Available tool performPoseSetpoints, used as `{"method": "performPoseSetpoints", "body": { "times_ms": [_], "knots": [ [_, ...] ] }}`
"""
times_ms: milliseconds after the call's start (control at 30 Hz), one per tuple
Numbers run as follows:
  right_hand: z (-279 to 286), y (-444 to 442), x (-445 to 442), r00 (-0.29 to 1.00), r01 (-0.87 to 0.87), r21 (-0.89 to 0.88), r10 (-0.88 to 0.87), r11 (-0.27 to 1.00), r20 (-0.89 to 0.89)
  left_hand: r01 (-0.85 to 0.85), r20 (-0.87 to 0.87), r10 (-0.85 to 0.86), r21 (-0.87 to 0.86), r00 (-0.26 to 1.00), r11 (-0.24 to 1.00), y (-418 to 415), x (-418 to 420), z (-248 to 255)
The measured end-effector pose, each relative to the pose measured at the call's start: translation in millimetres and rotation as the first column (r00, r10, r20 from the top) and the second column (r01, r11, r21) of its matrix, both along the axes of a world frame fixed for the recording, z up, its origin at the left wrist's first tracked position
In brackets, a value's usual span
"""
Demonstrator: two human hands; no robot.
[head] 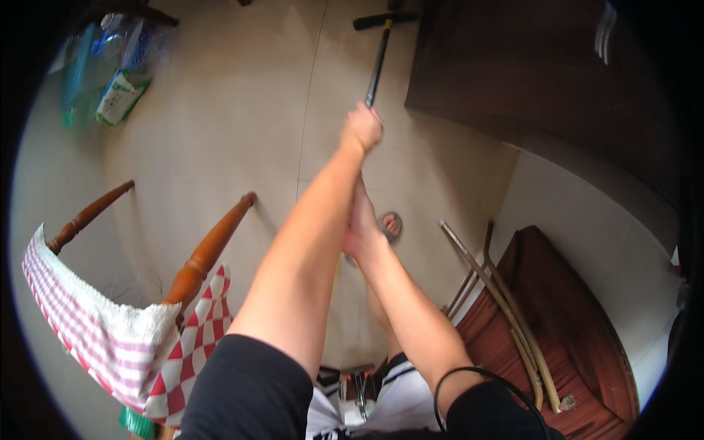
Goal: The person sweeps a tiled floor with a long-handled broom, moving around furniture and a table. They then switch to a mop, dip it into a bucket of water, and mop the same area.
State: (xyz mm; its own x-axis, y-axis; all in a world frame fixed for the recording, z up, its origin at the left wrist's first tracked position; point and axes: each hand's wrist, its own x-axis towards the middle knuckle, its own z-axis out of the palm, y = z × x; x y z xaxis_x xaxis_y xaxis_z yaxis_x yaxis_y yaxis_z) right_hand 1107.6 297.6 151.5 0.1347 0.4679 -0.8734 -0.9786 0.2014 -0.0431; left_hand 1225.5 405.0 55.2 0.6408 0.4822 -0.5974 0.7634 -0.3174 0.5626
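My left hand [363, 126] is closed around the dark handle of a broom [377, 69]. The broom's wide dark head [385, 21] rests on the tiled floor at the top, near a dark wooden cabinet [539, 71]. Lower down, my right hand [360, 214] is at the handle's near part, partly hidden behind the left forearm; its fingers and its hold on the handle cannot be made out. A sandalled foot [391, 223] shows just right of this hand.
On the left stands a table with turned wooden legs [206, 247] and a checked cloth [104, 352]. Plastic bottles and a green-white packet [118, 99] lie at upper left. Wooden sticks [511, 319] lean over a reddish-brown wooden piece [572, 319] at right.
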Motion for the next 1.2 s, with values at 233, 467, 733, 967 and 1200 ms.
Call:
{"method": "performPoseSetpoints", "body": {
  "times_ms": [233,467,733,967,1200],
  "knots": [
    [55,-4,30,0.976,-0.093,-0.077,0.076,0.993,-0.203,-0.058,0.015,0.06,-0.126,0.998,0.99,-44,-17,-1],
    [76,-27,-30,0.974,-0.031,-0.235,-0.024,0.972,-0.227,-0.052,0.046,0.057,-0.102,0.997,0.993,-86,-88,-16],
    [37,-27,-26,0.973,-0.149,-0.199,0.108,0.969,-0.203,-0.097,-0.083,0.083,-0.173,0.993,0.98,-73,-78,-14],
    [22,44,22,0.966,-0.069,-0.124,0.035,0.99,-0.255,-0.034,-0.006,0.034,0.008,0.999,0.999,7,-4,-12],
    [63,-26,-51,0.963,-0.007,-0.33,-0.083,0.944,-0.257,-0.206,0.158,0.231,-0.163,0.96,0.965,-119,-126,-17]
  ]
}}
